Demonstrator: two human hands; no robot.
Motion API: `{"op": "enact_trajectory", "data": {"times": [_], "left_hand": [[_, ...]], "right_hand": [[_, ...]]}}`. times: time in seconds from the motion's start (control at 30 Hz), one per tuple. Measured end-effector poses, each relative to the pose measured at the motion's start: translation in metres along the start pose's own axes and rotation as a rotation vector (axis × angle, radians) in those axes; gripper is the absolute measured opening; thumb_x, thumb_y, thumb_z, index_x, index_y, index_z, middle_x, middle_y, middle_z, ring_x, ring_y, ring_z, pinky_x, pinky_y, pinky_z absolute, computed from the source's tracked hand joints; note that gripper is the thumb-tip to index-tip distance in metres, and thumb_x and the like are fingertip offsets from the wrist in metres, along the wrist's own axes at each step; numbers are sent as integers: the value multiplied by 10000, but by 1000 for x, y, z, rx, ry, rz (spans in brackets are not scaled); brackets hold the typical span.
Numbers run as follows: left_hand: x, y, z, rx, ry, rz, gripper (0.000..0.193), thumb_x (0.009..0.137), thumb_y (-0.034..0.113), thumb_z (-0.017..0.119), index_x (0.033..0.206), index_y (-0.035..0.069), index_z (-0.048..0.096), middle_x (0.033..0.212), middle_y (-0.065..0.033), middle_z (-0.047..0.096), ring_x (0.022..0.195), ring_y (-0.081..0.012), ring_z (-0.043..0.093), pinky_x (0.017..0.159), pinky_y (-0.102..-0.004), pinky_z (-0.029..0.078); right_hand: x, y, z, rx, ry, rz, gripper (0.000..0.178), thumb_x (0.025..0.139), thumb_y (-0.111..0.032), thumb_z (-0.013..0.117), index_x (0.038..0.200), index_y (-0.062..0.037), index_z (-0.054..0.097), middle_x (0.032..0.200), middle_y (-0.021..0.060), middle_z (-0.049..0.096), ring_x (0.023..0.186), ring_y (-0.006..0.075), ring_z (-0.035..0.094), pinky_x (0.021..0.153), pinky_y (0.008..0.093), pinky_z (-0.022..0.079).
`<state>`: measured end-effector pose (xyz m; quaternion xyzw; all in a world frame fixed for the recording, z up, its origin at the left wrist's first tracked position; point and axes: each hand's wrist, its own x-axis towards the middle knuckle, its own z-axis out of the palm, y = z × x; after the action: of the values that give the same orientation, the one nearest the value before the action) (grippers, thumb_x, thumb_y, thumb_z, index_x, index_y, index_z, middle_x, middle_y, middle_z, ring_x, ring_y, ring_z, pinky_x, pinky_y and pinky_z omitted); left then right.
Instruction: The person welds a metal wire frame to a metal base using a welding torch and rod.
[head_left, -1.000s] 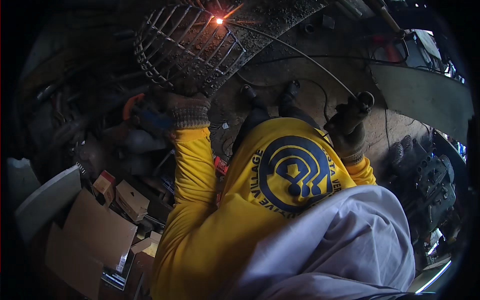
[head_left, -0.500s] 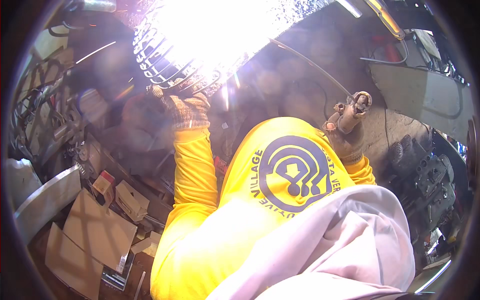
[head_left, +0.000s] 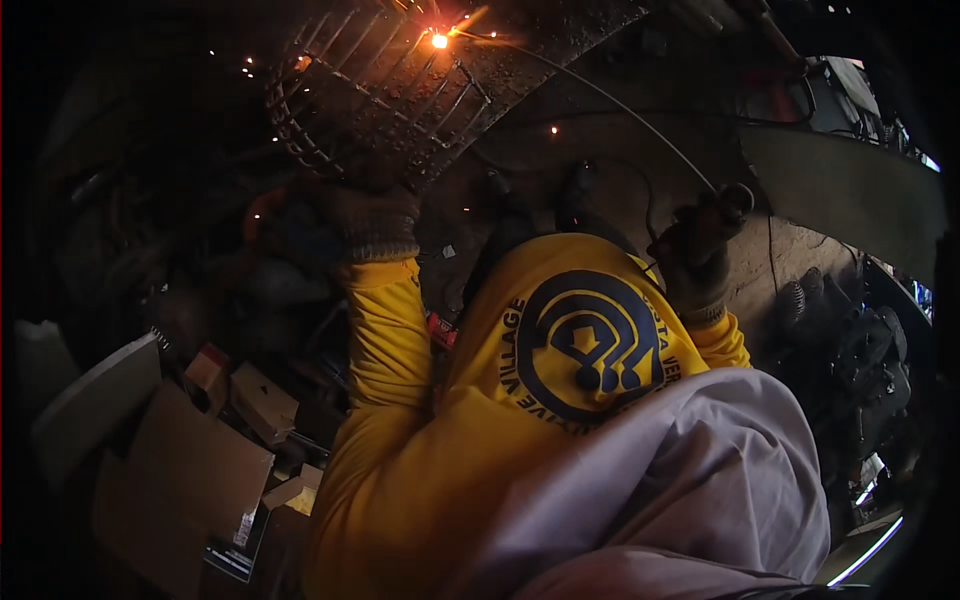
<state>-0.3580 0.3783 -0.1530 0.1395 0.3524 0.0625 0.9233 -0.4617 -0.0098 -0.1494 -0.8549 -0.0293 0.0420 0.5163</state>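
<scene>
We keep the left hand clamped on the wire cage while the right hand, fingers closed round the electrode holder, holds the rod steady at the glowing spot.

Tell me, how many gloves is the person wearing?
2. The left glove presses against the wire cage. The right glove grips the electrode holder, whose long rod reaches the glowing spot.

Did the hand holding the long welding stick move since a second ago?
No. The right hand holds the electrode holder at the same spot above the yellow shirt's round emblem as before; the rod's tip still glows at the wire cage.
</scene>
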Motion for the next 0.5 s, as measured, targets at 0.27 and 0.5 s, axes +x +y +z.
{"op": "enact_trajectory", "data": {"times": [0.27, 0.5], "left_hand": [[-6, -8, 11, 134, 360, 136, 603, 920, 687, 374, 943, 153, 653, 688, -35, 576, 507, -169, 471, 763, -543, 548], [22, 8, -47, -116, -438, -129, 780, 894, 767, 295, 1307, 181, 600, 1357, -186, 531, 1225, -434, 498, 1020, -757, 319]], "right_hand": [[9, -25, 1, 140, 60, 146, 468, 790, -93, 725, 1212, 2, 546, 862, 67, 682, 758, 172, 684, 733, 299, 544], [10, -32, 2, 224, 75, 203, 406, 784, -72, 722, 1157, -1, 578, 816, 62, 700, 737, 160, 693, 717, 287, 547]]}}
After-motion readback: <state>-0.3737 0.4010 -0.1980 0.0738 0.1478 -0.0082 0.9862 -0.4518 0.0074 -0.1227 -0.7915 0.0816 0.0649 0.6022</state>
